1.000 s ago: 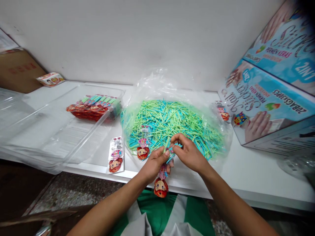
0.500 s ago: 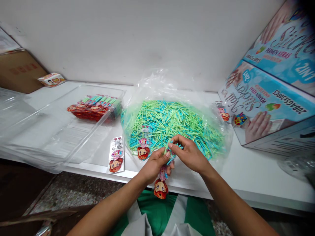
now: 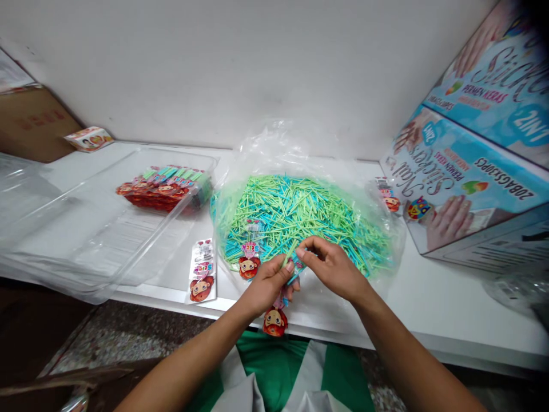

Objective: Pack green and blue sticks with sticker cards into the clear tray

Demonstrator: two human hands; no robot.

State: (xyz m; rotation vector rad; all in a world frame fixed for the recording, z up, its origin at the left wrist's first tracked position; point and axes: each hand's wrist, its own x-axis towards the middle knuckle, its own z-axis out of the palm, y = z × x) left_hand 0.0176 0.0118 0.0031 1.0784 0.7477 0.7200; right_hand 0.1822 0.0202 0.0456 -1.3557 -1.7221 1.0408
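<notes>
In the head view, my left hand point(image 3: 271, 281) is closed around a clear packet point(image 3: 275, 321) with a red-haired cartoon head printed at its lower end. Green and blue thin plastic sticks point(image 3: 294, 274) poke out between the fingers of that hand. Beside it, the thumb and fingers of my right hand point(image 3: 337, 268) pinch together at the upper end of the sticks and packet; the fingers partly cover what they grip. Just behind both hands lies a large heap of loose green and blue sticks point(image 3: 291, 209) in a clear plastic bag point(image 3: 274, 146).
Another cartoon packet point(image 3: 249, 266) rests against the heap's front left. A similar one lies on a white card point(image 3: 201, 273). To the left, a clear tray point(image 3: 146, 260) holds a stack of filled packets point(image 3: 165, 191). Blue printed boxes point(image 3: 467, 177) stand right.
The hanging packet has shifted slightly up and left with my left hand. Blue sticks that showed under my right fingers now lie at the packet in my left hand.
</notes>
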